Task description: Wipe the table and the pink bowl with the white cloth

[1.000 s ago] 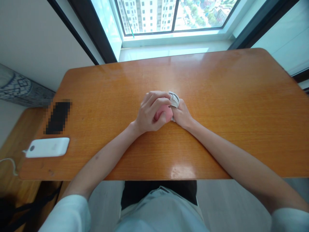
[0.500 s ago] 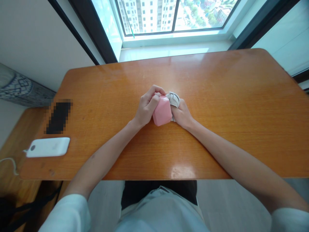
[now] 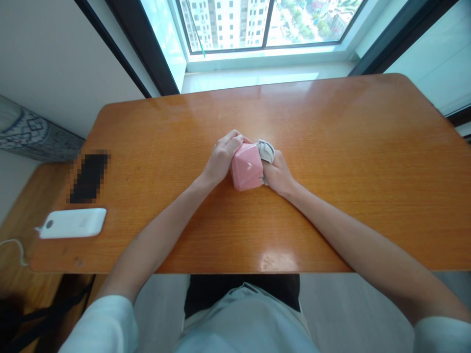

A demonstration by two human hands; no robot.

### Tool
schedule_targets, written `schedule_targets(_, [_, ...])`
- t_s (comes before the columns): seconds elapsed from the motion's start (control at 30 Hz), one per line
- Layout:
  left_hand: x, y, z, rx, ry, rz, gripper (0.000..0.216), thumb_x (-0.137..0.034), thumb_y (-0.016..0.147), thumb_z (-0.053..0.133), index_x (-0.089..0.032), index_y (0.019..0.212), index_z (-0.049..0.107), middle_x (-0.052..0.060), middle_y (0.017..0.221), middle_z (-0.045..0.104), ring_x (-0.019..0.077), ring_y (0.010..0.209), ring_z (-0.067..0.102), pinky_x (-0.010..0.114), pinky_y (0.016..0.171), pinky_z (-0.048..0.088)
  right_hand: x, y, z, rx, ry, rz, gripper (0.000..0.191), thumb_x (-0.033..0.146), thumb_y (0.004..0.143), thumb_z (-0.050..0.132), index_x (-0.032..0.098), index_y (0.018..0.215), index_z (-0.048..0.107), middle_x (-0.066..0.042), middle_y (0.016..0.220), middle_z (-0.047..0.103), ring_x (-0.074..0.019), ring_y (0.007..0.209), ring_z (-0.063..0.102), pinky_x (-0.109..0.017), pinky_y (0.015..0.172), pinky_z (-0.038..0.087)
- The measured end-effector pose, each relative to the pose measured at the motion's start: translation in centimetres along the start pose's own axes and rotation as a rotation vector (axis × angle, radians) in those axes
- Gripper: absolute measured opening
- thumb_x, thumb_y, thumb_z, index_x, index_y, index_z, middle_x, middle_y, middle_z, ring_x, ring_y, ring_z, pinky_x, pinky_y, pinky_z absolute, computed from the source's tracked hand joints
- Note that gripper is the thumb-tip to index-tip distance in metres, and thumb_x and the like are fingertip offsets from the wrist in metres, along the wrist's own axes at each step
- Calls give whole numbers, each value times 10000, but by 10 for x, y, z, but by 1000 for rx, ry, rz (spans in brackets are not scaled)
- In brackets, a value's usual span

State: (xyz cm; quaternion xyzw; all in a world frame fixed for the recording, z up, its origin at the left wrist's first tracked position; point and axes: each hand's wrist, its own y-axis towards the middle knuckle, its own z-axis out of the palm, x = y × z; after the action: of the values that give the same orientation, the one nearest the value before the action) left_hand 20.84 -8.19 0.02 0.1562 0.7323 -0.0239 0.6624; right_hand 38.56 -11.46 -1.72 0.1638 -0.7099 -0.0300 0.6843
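A small pink, glossy, box-shaped object (image 3: 247, 169) with angled faces is held above the middle of the wooden table (image 3: 353, 166). My left hand (image 3: 222, 156) grips it from the left and far side, with the thumb along its upper edge. A bunched light grey cloth (image 3: 266, 151) is wrapped in my right hand (image 3: 278, 172), which is closed and presses against the object's right side. Part of the cloth and the right fingertips are hidden behind the pink object.
At the table's left side lies a white, phone-shaped device (image 3: 72, 223) with a cable leading off the edge. A dark, pixelated rectangle (image 3: 89, 178) lies just beyond it. Past the far edge is a window (image 3: 270, 24).
The pink object has turned slightly, showing more of its front face. My left thumb has shifted up and away from that face to its upper edge. My right hand stays nearly in place.
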Motion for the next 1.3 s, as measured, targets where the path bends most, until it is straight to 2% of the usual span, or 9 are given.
schedule_targets(0.13, [6, 4, -2, 21, -61, -37, 373, -432, 1052, 533, -208, 811, 710, 38, 813, 690, 179, 736, 583, 347, 742, 494, -1, -1, 0, -8, -10, -6, 386, 523, 959, 736, 236, 743, 592, 21, 725, 574, -140, 694, 493, -304, 684, 471])
schedule_targets(0.33, [23, 4, -4, 21, -89, -126, 378, -373, 1007, 514, -205, 681, 601, 18, 709, 610, 165, 683, 528, 319, 725, 482, -4, 0, -2, 76, -8, -39, 234, 368, 913, 693, 225, 739, 629, 12, 758, 621, -144, 722, 538, -292, 689, 479])
schedule_targets(0.53, [31, -3, 2, -142, -11, -36, 441, -466, 1101, 422, -212, 854, 685, 42, 874, 744, 176, 787, 671, 311, 768, 529, -7, 1, -3, 74, -13, -27, 175, 338, 891, 685, 220, 765, 660, 8, 778, 665, -148, 732, 578, -290, 704, 508])
schedule_targets(0.67, [28, -13, 6, -308, 88, 255, 425, -545, 1158, 383, -254, 1041, 670, 53, 1106, 772, 198, 1012, 739, 351, 932, 575, -4, 1, -2, 77, -6, -20, 214, 382, 914, 687, 223, 778, 646, 3, 798, 677, -146, 734, 567, -290, 702, 513])
schedule_targets(0.8, [22, -26, 5, -168, 301, 688, 341, -451, 1169, 378, -273, 1214, 665, 93, 1322, 743, 249, 1242, 707, 453, 1089, 567, -3, 1, -2, 51, 1, -40, 193, 335, 925, 663, 226, 774, 614, 27, 749, 604, -126, 691, 514, -279, 678, 475])
schedule_targets(0.87, [22, -28, 3, -96, 419, 834, 337, -443, 1151, 402, -285, 1315, 651, 106, 1397, 725, 282, 1299, 693, 502, 1121, 560, -5, 1, -3, 39, -14, -38, 173, 313, 923, 649, 225, 779, 612, 32, 746, 589, -122, 684, 494, -275, 659, 448])
schedule_targets(0.97, [27, -26, -2, -89, 544, 1005, 413, -554, 1125, 424, -308, 1378, 640, 107, 1437, 719, 321, 1342, 679, 567, 1142, 550, -7, 1, -4, 36, -19, -44, 177, 322, 935, 645, 223, 788, 635, 26, 767, 608, -129, 709, 505, -284, 679, 452])
schedule_targets(1.1, [35, -21, -4, -65, 632, 1114, 484, -646, 1082, 480, -319, 1410, 621, 120, 1508, 690, 350, 1385, 656, 628, 1160, 533, -7, 0, -4, 27, -13, -45, 146, 341, 941, 667, 229, 852, 695, 6, 859, 682, -160, 811, 583, -315, 785, 518])
schedule_targets(1.3, [34, -19, 2, -30, 608, 1050, 508, -567, 1046, 567, -294, 1474, 544, 157, 1495, 660, 365, 1417, 633, 617, 1151, 565, -7, 2, -4, 4, -16, -76, 148, 323, 941, 641, 230, 829, 669, 24, 812, 649, -140, 754, 547, -306, 751, 488])
